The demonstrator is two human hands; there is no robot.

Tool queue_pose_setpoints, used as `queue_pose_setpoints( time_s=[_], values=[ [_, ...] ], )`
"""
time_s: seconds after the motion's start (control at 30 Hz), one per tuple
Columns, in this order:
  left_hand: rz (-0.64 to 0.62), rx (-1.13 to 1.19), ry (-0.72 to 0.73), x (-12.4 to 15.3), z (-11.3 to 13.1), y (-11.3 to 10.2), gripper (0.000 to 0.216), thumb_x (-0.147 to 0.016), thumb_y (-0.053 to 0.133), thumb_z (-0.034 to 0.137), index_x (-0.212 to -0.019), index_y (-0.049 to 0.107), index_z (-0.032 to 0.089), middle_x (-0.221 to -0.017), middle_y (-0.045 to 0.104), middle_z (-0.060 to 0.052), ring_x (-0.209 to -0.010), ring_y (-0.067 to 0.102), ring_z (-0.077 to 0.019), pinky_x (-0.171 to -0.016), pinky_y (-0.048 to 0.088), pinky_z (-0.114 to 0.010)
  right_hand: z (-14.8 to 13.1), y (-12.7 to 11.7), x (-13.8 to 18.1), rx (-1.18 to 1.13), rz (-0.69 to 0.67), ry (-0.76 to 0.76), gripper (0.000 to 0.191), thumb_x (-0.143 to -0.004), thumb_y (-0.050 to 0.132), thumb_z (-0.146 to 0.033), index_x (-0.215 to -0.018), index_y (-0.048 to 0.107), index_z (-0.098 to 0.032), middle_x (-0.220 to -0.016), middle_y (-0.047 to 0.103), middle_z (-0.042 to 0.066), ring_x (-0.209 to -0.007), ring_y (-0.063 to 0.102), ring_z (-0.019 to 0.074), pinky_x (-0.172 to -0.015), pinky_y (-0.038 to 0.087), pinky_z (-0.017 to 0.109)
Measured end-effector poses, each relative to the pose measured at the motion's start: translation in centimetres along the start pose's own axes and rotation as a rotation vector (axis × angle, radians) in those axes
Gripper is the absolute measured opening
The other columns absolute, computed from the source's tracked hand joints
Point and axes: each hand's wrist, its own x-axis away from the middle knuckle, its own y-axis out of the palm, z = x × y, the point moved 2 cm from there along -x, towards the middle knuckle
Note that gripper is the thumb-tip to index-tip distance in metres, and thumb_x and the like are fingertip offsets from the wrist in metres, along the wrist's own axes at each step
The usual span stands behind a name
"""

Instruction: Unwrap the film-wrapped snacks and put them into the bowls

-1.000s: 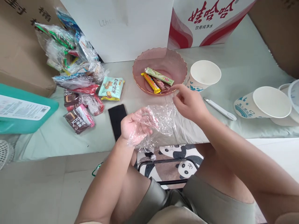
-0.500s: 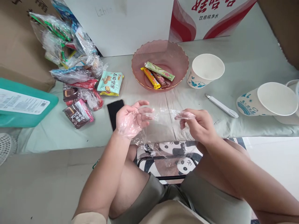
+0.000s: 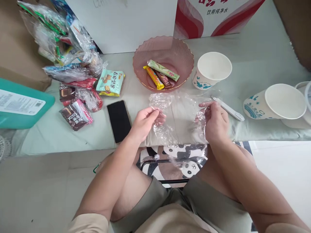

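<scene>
A thin, crinkled sheet of clear plastic film (image 3: pixel 178 129) stretches between my two hands over the table's front edge. My left hand (image 3: pixel 147 121) pinches its left side between thumb and fingers. On the other side, the fingers of my right hand (image 3: pixel 215 121) are closed on the film's right edge. The film's lower part hangs past the edge above my lap. Just behind it stands a pink ribbed glass bowl (image 3: pixel 139 76), holding a few wrapped snack bars (image 3: pixel 164 70). A white utility knife (image 3: pixel 229 109) lies beside my right hand, and a black phone (image 3: pixel 119 121) left of my left hand.
Paper cups (image 3: pixel 215 66) stand at the right, one of them (image 3: pixel 274 102) tilted on its side. Snack packets (image 3: pixel 110 82) and a pile of plastic bags (image 3: pixel 73 58) lie at the left, near a green container (image 3: pixel 26 116). A white-and-red carton (image 3: pixel 136 26) backs the table.
My left hand has turned from an open palm lying against the film to a pinch on its side. The film is now spread wider, and my right hand has shifted slightly right.
</scene>
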Motion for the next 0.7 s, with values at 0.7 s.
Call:
queue_pose_setpoints(
  time_s=[0.7],
  values=[
    [0.197, -0.311, 0.119, 0.2, 1.7, -2.1, 0.022, -0.091, 0.070, 0.041, -0.091, 0.063, 0.020, -0.050, 0.050, 0.008, -0.037, 0.043, -0.0072, -0.033, 0.033, -0.015, -0.5, 0.4, -0.1, 0.168, -0.070, 0.027, 0.066, -0.081, 0.053, -0.091, -0.083, 0.060, -0.025, -0.043, 0.052, -0.004, -0.030, 0.039, 0.0113, -0.033, 0.024, 0.027]
  ],
)
